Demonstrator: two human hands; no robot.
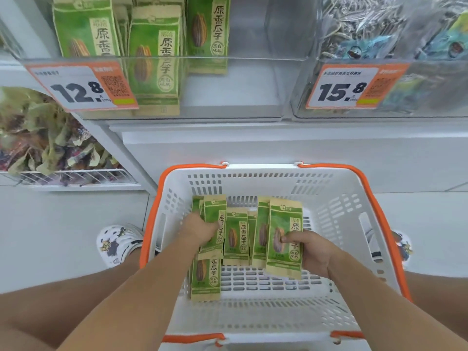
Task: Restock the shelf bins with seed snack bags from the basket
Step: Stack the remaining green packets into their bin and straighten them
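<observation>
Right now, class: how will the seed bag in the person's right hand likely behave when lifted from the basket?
The seed bag looks flat and papery, so probably light and fairly stiff. Pinched by the right hand at one edge, it may sag or swing. It stands tilted in the basket, so neighbours might topple.
</observation>
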